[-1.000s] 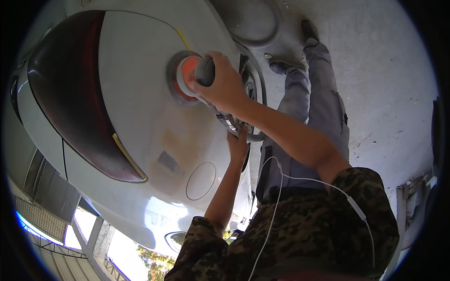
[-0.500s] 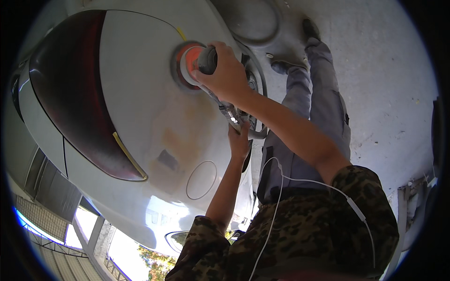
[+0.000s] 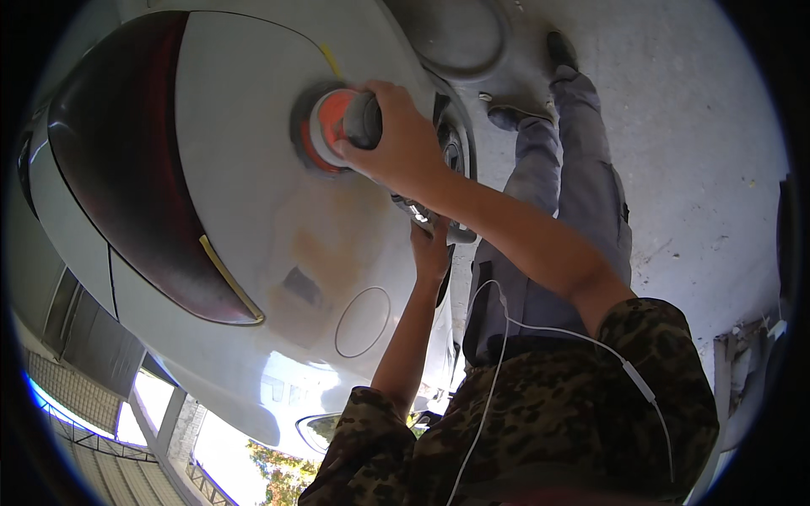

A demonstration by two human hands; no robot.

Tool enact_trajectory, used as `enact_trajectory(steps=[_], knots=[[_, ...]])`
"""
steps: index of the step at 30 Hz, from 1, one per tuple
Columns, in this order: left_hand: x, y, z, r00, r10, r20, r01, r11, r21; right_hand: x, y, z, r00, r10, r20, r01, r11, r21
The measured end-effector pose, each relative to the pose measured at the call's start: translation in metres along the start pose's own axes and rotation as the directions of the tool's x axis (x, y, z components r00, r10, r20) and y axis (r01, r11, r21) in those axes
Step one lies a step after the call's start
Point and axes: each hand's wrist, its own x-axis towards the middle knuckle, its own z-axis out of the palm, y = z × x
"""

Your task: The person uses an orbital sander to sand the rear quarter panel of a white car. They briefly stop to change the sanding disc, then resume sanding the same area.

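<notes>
A round orbital sander [image 3: 335, 114] with an orange and grey body lies with its pad against the pale grey car panel [image 3: 245, 143]. Over its dark top cap my right hand [image 3: 401, 139] is closed, fingers wrapped around it. My left hand [image 3: 431, 250] is lower, closed around the sander's rear handle [image 3: 413, 209]; part of that grip is hidden. Below the sander, the panel bears tan and dark grey sanded patches [image 3: 325, 253]. A fuel flap outline [image 3: 364, 322] shows nearer to me. The dark red tail light [image 3: 126, 152] sits to the left.
Yellow tape strips [image 3: 230, 278] stick along the tail light's edge and at a panel seam. A wheel [image 3: 456, 152] is partly hidden behind my hands. A white cable [image 3: 574, 331] hangs across my camouflage shirt. Concrete floor [image 3: 683, 169] spreads to the right.
The sander has shifted a little left and slightly down across the panel, with my right hand on it. Its rear handle has tilted with it, still in my left hand.
</notes>
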Motion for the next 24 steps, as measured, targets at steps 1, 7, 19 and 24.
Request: enact_trajectory(steps=[1, 7, 19, 24], knots=[[-0.002, -0.001, 0.001, 0.999, -0.043, -0.005, 0.043, 0.999, 0.023, -0.010, -0.004, 0.000, 1.000, 0.006, 0.028, -0.006, 1.000, 0.001], [-0.011, 0.005, -0.004, 0.997, -0.080, -0.013, 0.080, 0.995, 0.065, -0.022, -0.008, 0.003, 0.999, 0.035, 0.013, -0.035, 0.999, 0.009], [-0.023, -0.060, -0.027, 0.998, 0.021, 0.060, -0.037, 0.963, 0.269, -0.068, -0.025, 0.004, 0.978, -0.135, 0.159, 0.127, 0.990, 0.062], [-0.010, -0.028, -0.019, 0.990, -0.143, 0.004, 0.142, 0.987, 0.080, -0.029, -0.006, 0.002, 0.998, 0.048, 0.039, -0.049, 0.998, 0.030]])
